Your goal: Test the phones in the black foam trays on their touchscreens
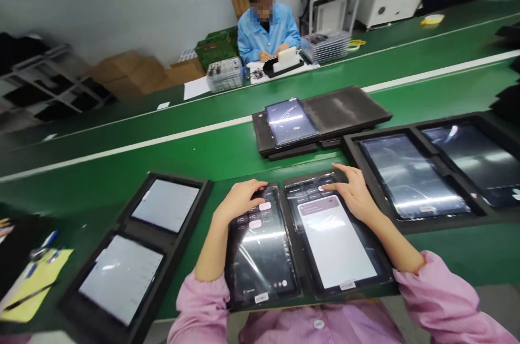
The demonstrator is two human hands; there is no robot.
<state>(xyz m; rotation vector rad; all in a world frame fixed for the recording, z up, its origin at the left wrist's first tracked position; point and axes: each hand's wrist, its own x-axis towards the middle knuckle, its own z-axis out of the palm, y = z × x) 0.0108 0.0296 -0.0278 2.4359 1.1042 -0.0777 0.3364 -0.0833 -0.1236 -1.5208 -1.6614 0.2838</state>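
Left hand [239, 200] is curling loosely, fingertips pressing the left tablet [260, 249]; right hand [354, 192] is spreading open, forefinger tapping the right tablet [335, 241]. Both are grasping nothing. Seven tablets are lying around the center tray [290, 290] on the tabletop [122, 160].

Pink buttoned smock, its sleeves pushed up, leaving both forearms and hands bare

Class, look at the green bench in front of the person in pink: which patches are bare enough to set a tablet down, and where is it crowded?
Bare green belt lies beyond the left tray, up to the white stripe. A smaller patch lies below the right tray. Crowded: the middle tray, where the left hand and right hand touch tablets, and the foam tray behind it.
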